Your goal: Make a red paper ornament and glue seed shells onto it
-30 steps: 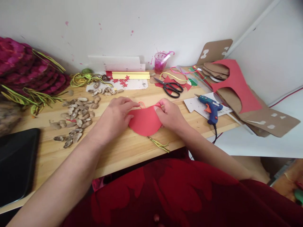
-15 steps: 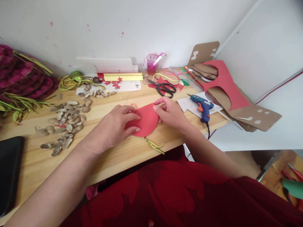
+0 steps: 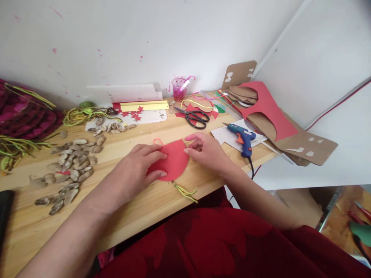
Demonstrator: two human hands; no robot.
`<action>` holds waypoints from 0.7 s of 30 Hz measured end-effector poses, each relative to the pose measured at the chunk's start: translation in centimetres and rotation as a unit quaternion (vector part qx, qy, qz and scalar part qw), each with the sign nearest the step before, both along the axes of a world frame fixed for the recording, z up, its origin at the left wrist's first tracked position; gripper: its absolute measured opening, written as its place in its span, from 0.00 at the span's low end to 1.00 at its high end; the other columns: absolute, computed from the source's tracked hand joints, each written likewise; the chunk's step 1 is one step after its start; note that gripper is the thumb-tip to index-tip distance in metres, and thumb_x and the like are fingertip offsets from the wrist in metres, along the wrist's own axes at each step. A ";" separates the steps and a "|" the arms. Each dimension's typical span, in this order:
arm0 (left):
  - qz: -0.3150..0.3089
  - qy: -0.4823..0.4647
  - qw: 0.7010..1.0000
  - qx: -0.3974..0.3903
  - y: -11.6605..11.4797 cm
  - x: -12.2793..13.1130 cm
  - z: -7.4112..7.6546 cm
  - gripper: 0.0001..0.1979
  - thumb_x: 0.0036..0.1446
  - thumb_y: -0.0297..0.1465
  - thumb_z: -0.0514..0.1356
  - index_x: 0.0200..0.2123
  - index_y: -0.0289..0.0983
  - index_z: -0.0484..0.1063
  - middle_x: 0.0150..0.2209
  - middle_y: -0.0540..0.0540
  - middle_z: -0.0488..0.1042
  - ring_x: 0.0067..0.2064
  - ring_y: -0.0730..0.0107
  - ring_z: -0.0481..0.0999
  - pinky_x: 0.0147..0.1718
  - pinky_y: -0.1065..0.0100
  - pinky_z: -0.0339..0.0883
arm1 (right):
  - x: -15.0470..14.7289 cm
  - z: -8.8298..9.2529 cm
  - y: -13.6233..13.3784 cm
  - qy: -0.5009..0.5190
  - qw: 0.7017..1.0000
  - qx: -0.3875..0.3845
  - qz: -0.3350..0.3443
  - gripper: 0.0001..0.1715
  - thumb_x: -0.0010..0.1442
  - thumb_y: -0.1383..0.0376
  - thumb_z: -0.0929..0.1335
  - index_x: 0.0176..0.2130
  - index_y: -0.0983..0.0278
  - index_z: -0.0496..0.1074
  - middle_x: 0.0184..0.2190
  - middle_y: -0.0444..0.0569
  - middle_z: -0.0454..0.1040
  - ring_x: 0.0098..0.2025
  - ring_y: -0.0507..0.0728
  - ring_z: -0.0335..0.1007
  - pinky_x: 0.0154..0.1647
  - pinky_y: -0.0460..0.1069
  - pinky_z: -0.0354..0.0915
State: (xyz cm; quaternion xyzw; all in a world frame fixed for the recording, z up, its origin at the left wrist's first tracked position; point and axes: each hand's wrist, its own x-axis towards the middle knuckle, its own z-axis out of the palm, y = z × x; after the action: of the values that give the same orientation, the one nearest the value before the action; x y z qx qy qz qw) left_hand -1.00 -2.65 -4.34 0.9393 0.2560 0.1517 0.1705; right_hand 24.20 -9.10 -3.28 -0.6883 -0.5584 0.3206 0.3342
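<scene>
A rounded red paper piece [image 3: 175,158] lies on the wooden table in front of me, with a small orange loop [image 3: 158,142] at its top and a yellow-green yarn tassel [image 3: 187,192] at its lower edge. My left hand [image 3: 140,164] holds its left side down, fingertips and thumb on top of the paper. At the upper right edge is my right hand [image 3: 207,152], thumb and index finger apart and close to the paper. Its other fingers curl inward; whether the thumb touches the edge I cannot tell.
Left of my hands lie peanut shells [image 3: 77,162] and yarn [image 3: 78,116]. Black scissors [image 3: 193,117], a cup of pink liquid [image 3: 179,90] and a yellow strip [image 3: 145,105] are farther back. To the right are a blue glue gun [image 3: 243,139], red paper offcuts [image 3: 272,112] and cardboard [image 3: 313,146].
The view has shifted, so the table sits lower in the picture. My right thumb and index finger have spread apart at the paper's edge. My left hand stays on the paper.
</scene>
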 end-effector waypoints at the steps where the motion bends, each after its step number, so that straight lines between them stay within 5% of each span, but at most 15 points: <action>1: 0.000 -0.001 1.000 0.004 -0.1 0.0 0.0 0.19 0.65 0.42 0.63 0.55 0.40 0.76 0.62 0.39 0.73 0.61 0.50 0.70 0.59 0.49 0.68 | -0.1 -0.1 0.0 -0.012 1.000 0.005 0.004 0.17 0.57 0.70 0.73 0.48 0.63 0.73 0.29 0.43 0.79 0.31 0.53 0.76 0.37 0.49 0.68; 8: 0.012 0.002 1.000 0.028 -0.7 0.1 -0.1 0.17 0.66 0.38 0.62 0.55 0.39 0.76 0.61 0.38 0.72 0.60 0.50 0.71 0.60 0.49 0.69 | -0.5 -0.4 0.0 -0.067 0.998 0.013 0.016 0.22 0.57 0.71 0.74 0.51 0.64 0.75 0.32 0.45 0.80 0.32 0.53 0.74 0.38 0.50 0.67; 21: 0.027 0.011 0.999 0.020 -1.2 0.1 0.2 0.15 0.67 0.36 0.61 0.55 0.42 0.74 0.62 0.39 0.70 0.60 0.50 0.70 0.57 0.47 0.70 | 0.1 0.5 2.5 -0.081 0.996 -0.023 0.031 0.05 0.59 0.63 0.72 0.37 0.62 0.76 0.28 0.44 0.78 0.30 0.54 0.73 0.30 0.48 0.62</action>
State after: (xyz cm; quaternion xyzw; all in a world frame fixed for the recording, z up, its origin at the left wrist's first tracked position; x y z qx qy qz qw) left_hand -0.88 -3.84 -4.17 0.9368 0.2803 0.1511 0.1451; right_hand 24.25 -6.58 -2.81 -0.7022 -0.5968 0.2869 0.2617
